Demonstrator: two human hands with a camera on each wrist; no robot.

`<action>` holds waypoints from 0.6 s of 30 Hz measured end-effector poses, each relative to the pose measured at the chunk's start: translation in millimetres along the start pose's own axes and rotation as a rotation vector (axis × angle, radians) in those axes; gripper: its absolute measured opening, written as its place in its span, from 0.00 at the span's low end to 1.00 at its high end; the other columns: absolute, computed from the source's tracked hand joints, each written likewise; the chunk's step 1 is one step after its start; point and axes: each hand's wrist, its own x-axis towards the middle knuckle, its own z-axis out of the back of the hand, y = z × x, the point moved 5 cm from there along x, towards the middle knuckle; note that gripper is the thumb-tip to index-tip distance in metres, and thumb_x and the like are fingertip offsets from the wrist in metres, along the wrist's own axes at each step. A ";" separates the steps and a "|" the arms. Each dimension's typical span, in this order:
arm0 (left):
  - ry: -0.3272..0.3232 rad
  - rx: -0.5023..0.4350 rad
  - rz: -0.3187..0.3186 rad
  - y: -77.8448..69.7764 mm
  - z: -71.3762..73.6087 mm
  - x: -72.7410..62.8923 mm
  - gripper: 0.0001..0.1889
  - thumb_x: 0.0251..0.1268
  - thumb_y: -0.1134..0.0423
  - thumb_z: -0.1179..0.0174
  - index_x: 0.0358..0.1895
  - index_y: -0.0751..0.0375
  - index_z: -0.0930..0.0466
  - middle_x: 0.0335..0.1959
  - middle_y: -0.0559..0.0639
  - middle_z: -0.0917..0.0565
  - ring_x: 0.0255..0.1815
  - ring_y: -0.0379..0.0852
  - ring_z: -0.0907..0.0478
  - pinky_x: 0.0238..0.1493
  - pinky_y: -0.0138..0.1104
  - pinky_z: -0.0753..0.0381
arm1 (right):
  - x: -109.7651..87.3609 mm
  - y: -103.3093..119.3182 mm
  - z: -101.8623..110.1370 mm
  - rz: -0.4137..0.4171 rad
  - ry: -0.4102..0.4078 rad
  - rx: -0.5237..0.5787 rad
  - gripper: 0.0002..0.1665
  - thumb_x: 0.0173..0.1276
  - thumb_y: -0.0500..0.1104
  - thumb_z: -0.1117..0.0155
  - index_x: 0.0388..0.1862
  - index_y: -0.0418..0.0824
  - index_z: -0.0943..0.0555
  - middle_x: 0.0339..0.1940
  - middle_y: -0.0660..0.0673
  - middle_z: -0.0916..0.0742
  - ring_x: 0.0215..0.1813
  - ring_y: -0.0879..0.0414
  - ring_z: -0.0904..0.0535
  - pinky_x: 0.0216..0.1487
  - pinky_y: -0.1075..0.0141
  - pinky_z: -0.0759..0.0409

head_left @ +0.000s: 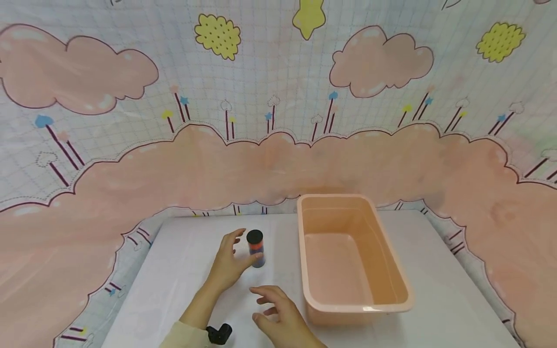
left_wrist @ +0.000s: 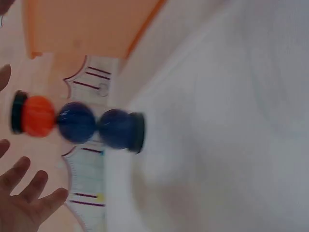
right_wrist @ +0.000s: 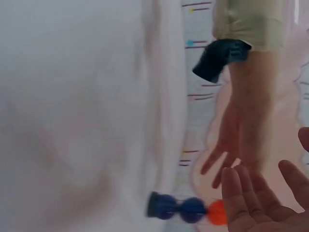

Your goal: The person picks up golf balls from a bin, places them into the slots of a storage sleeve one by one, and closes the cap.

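A clear tube (head_left: 256, 249) with black end caps stands upright on the white table. In the left wrist view, an orange ball and two dark blue balls show inside this tube (left_wrist: 76, 122). Just left of it is my left hand (head_left: 228, 266), fingers spread. Its thumb overlaps the tube's lower part in the head view; whether it touches I cannot tell. Nearer to me, my right hand (head_left: 283, 316) hovers with bent, parted fingers and holds nothing. The right wrist view shows my right hand (right_wrist: 260, 208) partly covering the tube's orange end.
A peach plastic basin (head_left: 357, 308) sits to the right of the tube, beyond my right hand. The white table (head_left: 174, 261) is backed by a patterned cloth (head_left: 270, 164) with clouds. A black wrist camera (head_left: 219, 333) is by my left sleeve.
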 end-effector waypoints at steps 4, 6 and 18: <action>0.071 0.105 -0.066 -18.7 20.7 3.9 0.45 0.61 0.40 0.27 0.77 0.52 0.36 0.76 0.55 0.35 0.78 0.62 0.36 0.71 0.63 0.30 | 4.9 29.7 17.0 0.087 0.042 -0.092 0.29 0.73 0.41 0.32 0.72 0.51 0.24 0.65 0.46 0.18 0.58 0.61 0.19 0.55 0.65 0.15; 0.100 0.155 -0.114 -31.4 29.1 7.0 0.44 0.63 0.38 0.30 0.77 0.51 0.37 0.77 0.54 0.36 0.79 0.61 0.38 0.72 0.64 0.31 | 6.3 46.6 30.3 0.110 0.054 -0.141 0.31 0.73 0.42 0.32 0.73 0.52 0.26 0.66 0.48 0.18 0.59 0.59 0.19 0.55 0.64 0.15; 0.250 0.392 -0.285 -97.3 60.6 33.3 0.40 0.72 0.35 0.41 0.77 0.56 0.35 0.78 0.55 0.35 0.81 0.62 0.41 0.77 0.62 0.37 | 25.0 119.4 136.4 0.028 0.043 -0.442 0.30 0.76 0.52 0.34 0.74 0.53 0.28 0.66 0.50 0.18 0.60 0.53 0.19 0.58 0.60 0.17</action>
